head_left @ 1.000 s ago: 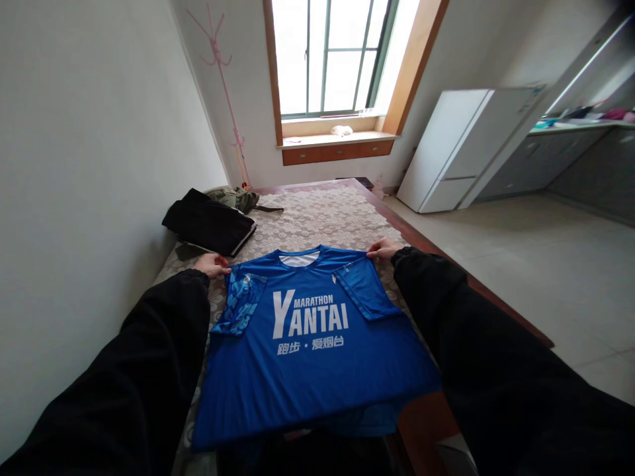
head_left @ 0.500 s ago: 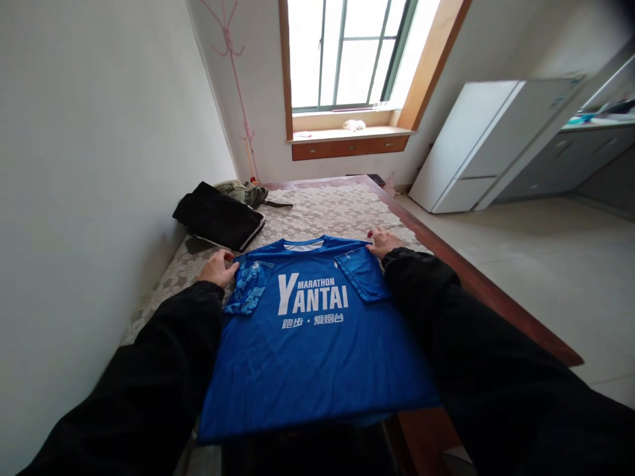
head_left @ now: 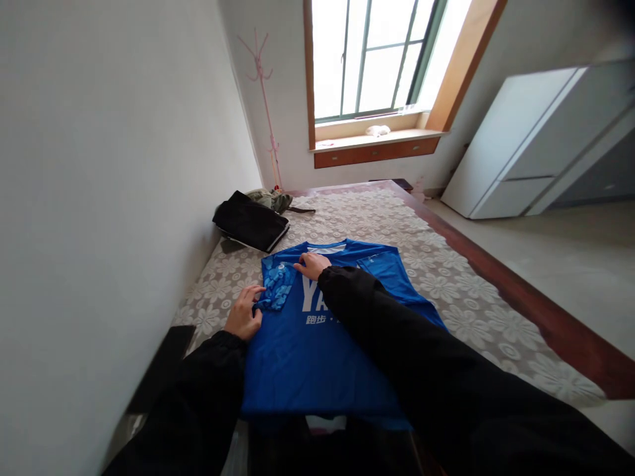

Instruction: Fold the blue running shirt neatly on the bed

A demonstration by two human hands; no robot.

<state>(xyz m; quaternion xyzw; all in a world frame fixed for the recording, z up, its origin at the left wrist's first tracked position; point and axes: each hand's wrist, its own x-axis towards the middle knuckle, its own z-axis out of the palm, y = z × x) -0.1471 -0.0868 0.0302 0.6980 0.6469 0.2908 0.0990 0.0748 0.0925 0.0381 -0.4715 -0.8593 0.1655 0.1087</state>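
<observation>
Both your hands work the blue running shirt's patterned sleeve [head_left: 276,291] — left hand [head_left: 243,316] pinching its edge, right hand [head_left: 310,266] pressed flat just beyond — likely to keep the fold neat on the floral cover [head_left: 446,284].

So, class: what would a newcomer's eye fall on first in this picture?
A bright blue shirt lies flat on the floral cover, near its front end. Both hands meet at the shirt's left sleeve: the left hand at its edge, the right hand on top. A black bundle lies beyond, by the wall.
</observation>
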